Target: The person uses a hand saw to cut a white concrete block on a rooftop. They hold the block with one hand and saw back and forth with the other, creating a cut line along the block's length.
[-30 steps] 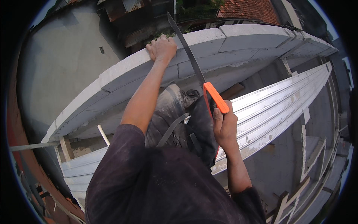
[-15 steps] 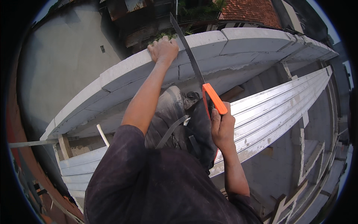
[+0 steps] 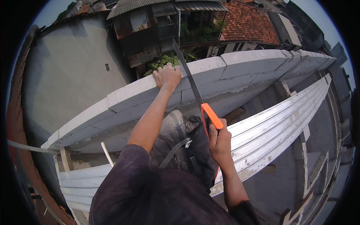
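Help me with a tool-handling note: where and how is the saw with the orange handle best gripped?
Probably by its orange handle, coming from the near, right side, as the right hand holds it. The handle is thicker than the blade and lies toward the body, while the long, thin blade slants up and away, narrowing toward its tip.

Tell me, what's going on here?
Someone's right hand grips a saw by its orange handle, the blade pointing up and away. The left hand rests on top of a pale block wall, left of the blade. The blade crosses the wall in this view, but I can't tell whether they touch. A ribbed metal panel lies to the right.
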`<state>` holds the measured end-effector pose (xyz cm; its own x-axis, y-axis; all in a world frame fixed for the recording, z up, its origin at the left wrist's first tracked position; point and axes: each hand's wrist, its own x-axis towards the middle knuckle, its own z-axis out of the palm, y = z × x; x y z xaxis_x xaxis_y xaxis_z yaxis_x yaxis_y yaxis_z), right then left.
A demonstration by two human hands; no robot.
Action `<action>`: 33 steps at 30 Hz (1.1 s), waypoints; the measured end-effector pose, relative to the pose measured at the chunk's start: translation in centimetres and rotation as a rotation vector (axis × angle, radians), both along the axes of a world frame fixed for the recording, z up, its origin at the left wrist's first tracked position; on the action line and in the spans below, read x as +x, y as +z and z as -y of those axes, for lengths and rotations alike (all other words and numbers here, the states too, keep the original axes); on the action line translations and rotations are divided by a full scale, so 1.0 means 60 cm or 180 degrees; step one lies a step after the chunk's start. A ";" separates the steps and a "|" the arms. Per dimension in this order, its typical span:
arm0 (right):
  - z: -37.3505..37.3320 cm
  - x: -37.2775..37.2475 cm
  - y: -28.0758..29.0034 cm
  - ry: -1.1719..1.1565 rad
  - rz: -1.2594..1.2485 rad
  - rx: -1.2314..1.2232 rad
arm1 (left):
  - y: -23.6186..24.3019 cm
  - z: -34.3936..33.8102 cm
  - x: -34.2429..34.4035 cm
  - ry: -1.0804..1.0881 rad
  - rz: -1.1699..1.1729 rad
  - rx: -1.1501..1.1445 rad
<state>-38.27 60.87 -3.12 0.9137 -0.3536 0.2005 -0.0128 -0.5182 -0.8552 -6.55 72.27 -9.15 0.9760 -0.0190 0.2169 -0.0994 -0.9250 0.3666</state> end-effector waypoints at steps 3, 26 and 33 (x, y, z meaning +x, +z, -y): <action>-0.005 0.088 0.038 -0.0048 -0.0160 0.0026 | 0.001 0.001 0.008 -0.0118 0.0243 0.0040; -0.006 -0.105 0.065 0.0091 -0.0318 -0.0078 | -0.009 -0.003 -0.002 -0.0117 0.0018 -0.0033; 0.004 0.082 0.060 -0.0035 -0.0233 -0.0102 | -0.004 0.004 0.009 -0.0073 0.0040 0.0042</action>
